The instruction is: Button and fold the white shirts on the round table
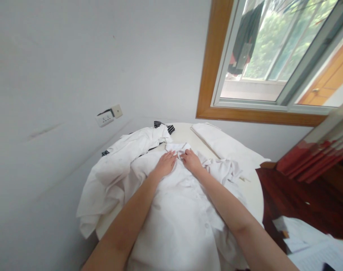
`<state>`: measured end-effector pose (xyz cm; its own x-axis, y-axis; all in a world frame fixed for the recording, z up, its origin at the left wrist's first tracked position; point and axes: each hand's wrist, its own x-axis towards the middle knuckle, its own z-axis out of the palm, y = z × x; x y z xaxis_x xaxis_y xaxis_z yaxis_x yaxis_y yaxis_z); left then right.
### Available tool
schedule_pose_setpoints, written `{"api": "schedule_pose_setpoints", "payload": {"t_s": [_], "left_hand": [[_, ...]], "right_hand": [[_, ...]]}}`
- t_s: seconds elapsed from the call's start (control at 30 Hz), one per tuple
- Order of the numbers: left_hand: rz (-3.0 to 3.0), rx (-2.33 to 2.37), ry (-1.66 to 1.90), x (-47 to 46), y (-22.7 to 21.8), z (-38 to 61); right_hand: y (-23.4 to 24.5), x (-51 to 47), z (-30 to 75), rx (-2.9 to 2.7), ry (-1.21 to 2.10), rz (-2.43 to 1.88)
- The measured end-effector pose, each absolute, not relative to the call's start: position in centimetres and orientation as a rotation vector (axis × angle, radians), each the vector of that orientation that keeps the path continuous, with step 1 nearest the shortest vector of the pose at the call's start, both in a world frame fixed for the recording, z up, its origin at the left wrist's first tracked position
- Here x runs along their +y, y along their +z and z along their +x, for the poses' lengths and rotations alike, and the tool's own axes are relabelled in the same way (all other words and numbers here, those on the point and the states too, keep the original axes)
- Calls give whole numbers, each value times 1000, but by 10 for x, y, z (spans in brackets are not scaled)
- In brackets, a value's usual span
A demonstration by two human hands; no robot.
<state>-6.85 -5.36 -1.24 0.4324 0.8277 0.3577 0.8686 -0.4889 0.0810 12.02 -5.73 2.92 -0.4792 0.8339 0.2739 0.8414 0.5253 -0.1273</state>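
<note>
A white button-up shirt (179,214) lies front up on the round table, its collar pointing at the wall. My left hand (167,162) is at the left side of the collar, fingers closed on the cloth by the neck opening. Right beside it, my right hand (191,162) pinches the other side of the collar, with its fingers curled. The fingertips nearly meet, and whatever small part lies between them is hidden. Down the shirt front runs a row of buttons, and its right sleeve area (225,169) is bunched up.
Another white garment (112,165) is heaped on the left, with a black-and-white striped piece (168,128) behind it. Folded white cloth (225,141) lies at the back right of the table (253,192). Wall socket (105,118), window (258,56) and curtain (315,158) surround it; papers (315,241) are lower right.
</note>
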Motion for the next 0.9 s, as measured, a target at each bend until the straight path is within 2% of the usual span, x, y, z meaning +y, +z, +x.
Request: {"api": "schedule_pose_setpoints", "payload": {"t_s": [0.23, 0.5, 0.8, 0.9], "left_hand": [[-2515, -1609, -479, -61, -7, -66], [-2513, -1599, -506, -66, -3, -64], [-2617, -1472, -651, -63, 1, -59], [-2697, -1434, -603, -61, 1, -56]], "right_hand": [[33, -48, 125, -2342, -15, -1654], [25, -51, 121, -2428, -68, -1519], [24, -49, 122, -2386, 24, -1524], [30, -47, 131, -2361, 145, -1490]]}}
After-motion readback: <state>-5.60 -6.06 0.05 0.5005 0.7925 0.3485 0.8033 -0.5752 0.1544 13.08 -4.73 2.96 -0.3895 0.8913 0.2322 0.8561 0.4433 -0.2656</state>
